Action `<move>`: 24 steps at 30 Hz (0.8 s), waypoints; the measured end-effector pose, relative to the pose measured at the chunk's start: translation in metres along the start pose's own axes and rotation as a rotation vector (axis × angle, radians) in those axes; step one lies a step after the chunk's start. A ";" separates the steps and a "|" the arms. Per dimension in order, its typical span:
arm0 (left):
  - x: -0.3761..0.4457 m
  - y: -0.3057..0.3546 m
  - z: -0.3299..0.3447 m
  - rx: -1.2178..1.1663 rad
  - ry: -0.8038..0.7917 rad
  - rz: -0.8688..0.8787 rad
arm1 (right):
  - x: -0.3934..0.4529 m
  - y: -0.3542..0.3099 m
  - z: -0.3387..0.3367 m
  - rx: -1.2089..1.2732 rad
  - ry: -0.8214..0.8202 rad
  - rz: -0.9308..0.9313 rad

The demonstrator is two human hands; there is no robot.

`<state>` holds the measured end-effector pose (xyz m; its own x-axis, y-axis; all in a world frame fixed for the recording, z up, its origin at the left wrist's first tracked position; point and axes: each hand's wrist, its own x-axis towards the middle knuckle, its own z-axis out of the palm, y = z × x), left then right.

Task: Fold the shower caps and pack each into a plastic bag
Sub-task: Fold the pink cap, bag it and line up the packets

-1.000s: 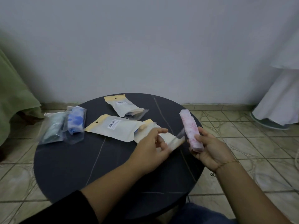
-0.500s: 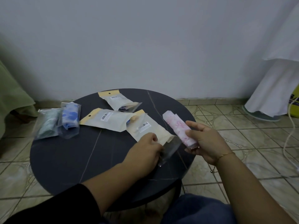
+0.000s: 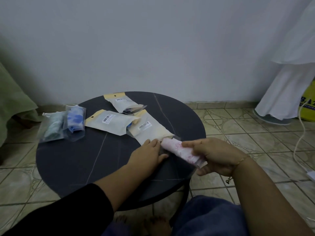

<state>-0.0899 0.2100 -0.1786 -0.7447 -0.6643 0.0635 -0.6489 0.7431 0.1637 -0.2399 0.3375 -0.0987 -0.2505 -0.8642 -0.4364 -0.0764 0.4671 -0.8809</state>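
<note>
Currently the soft, light rolled shower cap (image 3: 180, 151) is being clasped mid-length by the right hand (image 3: 213, 157); the slippery bag (image 3: 153, 132) mouth is being pinned flat on the desk (image 3: 71, 159) by the left hand (image 3: 148, 155), fingers extended.

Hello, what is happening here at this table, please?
A person is packing folded shower caps into plastic bags. The right hand grips a rolled pink shower cap and aims it at the open end of a bag that the left hand holds on the round table.
</note>
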 end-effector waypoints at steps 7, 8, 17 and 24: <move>-0.001 0.004 -0.007 -0.033 0.081 0.032 | 0.014 0.003 0.012 0.022 0.019 -0.043; -0.001 0.004 -0.006 -0.025 0.086 0.046 | 0.019 0.002 0.017 0.043 0.033 -0.044; 0.000 -0.003 0.003 0.050 0.123 0.112 | 0.064 -0.003 0.039 -0.079 0.214 -0.011; 0.000 -0.016 0.004 0.066 0.099 0.171 | 0.071 -0.006 0.041 -0.197 -0.003 -0.150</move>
<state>-0.0801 0.1980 -0.1847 -0.8282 -0.5301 0.1821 -0.5253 0.8474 0.0774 -0.2173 0.2656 -0.1316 -0.2193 -0.9270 -0.3042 -0.2994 0.3607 -0.8833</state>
